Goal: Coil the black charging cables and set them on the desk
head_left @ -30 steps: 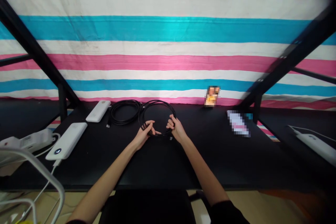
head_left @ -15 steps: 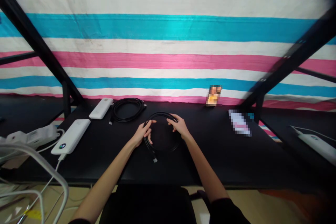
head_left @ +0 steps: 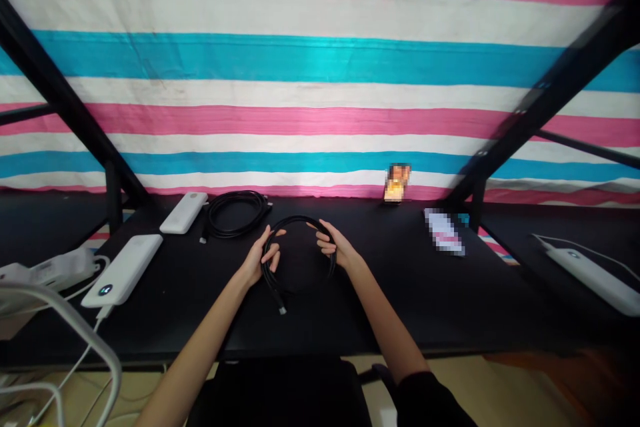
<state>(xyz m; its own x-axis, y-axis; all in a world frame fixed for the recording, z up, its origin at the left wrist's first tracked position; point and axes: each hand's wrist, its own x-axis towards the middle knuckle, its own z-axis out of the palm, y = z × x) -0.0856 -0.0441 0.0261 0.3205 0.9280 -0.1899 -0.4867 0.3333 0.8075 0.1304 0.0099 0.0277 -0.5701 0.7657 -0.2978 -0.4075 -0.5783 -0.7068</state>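
A black cable (head_left: 299, 219) is wound into a loop between my two hands, over the middle of the black table. My left hand (head_left: 260, 255) grips the left side of the coil, with the thumb on top and the other fingers curled around it. On the opposite side my right hand (head_left: 336, 245) is closed around the strands. A pale connector end (head_left: 283, 310) hangs from the lower left of the loop. Behind my left hand lies a second coiled black cable (head_left: 236, 215), flat on the table, its connectors sticking out at either side.
Two white power banks (head_left: 123, 271) (head_left: 184, 213) lie at the left, the nearer one plugged to a white cable. A white power strip (head_left: 63, 270) sits farther left. Pixelated items stand and lie at the right. Another white power bank (head_left: 595, 277) is far right. Black slanted frame bars flank the table.
The coil stays between both hands and looks slightly raised. My right hand's fingers have curled further around the strands. The whole view has shifted a little.
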